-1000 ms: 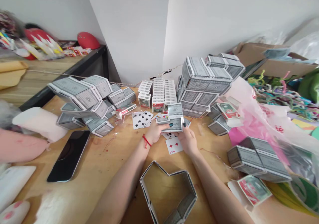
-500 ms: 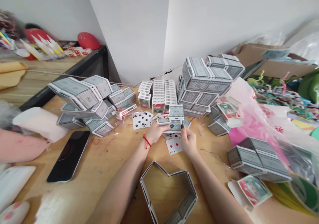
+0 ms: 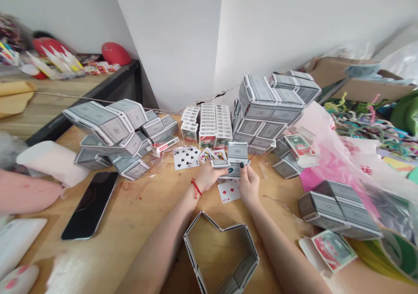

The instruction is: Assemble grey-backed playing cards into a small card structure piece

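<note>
Both of my hands pinch a joined piece of grey-backed playing cards [image 3: 237, 151] above the table. My left hand [image 3: 209, 175] closes on its left part, the thumb across the front. My right hand [image 3: 249, 181] grips the right edge with thumb and finger. One card panel of the piece stands up at the back, another lies folded out to the left. Loose face-up cards [image 3: 184, 158] lie beyond my left hand, and a diamond card [image 3: 228, 192] lies below the piece. Between my forearms sits a heart-shaped frame of cards [image 3: 254, 259].
Stacked card blocks stand at the left [image 3: 98, 119] and right [image 3: 271, 106]. Rows of card boxes [image 3: 207, 124] are between them. A phone [image 3: 91, 204] lies at left. Opened card boxes [image 3: 335, 250], pink plastic [image 3: 326, 154] and a tape roll [image 3: 400, 252] are at right.
Both hands have shifted the card piece a little to the right and tilted it. More of the face cards behind my left hand now shows. The heart-shaped frame has stayed put.
</note>
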The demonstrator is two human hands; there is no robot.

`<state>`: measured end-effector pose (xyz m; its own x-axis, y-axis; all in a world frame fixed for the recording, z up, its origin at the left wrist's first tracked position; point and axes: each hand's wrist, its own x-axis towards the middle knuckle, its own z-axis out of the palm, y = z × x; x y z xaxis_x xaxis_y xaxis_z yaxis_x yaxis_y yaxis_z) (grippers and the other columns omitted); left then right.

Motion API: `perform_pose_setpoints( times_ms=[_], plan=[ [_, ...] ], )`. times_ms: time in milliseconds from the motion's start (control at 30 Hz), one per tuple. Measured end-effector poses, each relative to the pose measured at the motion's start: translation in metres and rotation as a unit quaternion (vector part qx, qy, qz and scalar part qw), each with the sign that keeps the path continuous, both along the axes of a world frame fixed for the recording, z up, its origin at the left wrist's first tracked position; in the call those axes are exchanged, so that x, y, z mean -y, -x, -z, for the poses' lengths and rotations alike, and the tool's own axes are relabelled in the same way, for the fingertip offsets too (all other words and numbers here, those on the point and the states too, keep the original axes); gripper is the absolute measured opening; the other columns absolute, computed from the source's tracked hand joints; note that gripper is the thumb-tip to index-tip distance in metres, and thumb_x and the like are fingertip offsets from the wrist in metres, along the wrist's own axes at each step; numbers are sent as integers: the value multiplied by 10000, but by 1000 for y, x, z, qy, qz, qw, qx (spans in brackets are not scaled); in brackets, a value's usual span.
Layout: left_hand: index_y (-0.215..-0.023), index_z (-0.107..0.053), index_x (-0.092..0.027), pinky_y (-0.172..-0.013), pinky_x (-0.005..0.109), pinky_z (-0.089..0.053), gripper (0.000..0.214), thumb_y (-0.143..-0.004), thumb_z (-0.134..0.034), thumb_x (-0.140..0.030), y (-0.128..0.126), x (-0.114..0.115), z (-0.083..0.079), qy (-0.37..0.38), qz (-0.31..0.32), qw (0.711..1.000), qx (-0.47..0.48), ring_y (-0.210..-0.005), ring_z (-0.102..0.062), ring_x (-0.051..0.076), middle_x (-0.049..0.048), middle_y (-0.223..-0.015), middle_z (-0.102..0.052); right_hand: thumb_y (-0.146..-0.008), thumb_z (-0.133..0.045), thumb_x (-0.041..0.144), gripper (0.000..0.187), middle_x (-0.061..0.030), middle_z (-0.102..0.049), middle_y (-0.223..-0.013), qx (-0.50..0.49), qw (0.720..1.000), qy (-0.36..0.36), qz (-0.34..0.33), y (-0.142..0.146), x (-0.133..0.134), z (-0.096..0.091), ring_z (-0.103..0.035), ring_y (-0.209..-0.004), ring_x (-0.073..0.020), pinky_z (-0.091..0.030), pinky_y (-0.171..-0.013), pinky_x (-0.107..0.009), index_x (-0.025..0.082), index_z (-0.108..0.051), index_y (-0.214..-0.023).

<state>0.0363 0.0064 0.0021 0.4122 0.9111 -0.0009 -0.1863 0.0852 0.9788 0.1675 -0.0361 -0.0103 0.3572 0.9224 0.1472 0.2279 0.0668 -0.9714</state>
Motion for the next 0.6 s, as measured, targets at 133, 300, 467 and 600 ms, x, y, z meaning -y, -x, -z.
perform_pose_setpoints(
  times_ms=[133, 300, 467, 600],
  plan=[
    [-896, -676, -140, -857, 372, -449, 305, -615, -696, -259, -4, 4, -5, 10, -22, 1000, 10, -905, -611, 235, 76, -958, -680, -818, -403, 461, 367, 5, -517, -543, 58, 997, -7, 43, 1, 3, -5, -445, -537, -130, -346, -516, -229, 161, -532, -652],
    [-954, -662, -150, -843, 374, -456, 356, -617, -697, -260, -4, 4, -2, 34, 1, 998, 54, -931, -604, 240, 82, -987, -671, -821, -384, 471, 387, -49, -622, -740, -68, 997, 6, -44, -3, 0, -8, -534, -664, -172, -425, -603, -262, 144, -589, -815],
    [-1005, -641, -160, -830, 381, -461, 396, -628, -689, -268, -3, 3, 2, 69, 21, 995, 73, -948, -603, 247, 82, -962, -678, -817, -375, 500, 420, -56, -628, -704, -106, 993, 36, -37, -4, -2, -1, -538, -631, -177, -437, -577, -267, 144, -595, -776],
    [-983, -649, -175, -833, 386, -468, 382, -611, -696, -248, -5, 5, -2, 76, -1, 995, 68, -951, -601, 243, 80, -1004, -666, -796, -401, 524, 426, -33, -589, -647, -62, 997, 31, -17, -7, -5, 3, -500, -593, -156, -403, -543, -250, 140, -565, -711]
  ],
)
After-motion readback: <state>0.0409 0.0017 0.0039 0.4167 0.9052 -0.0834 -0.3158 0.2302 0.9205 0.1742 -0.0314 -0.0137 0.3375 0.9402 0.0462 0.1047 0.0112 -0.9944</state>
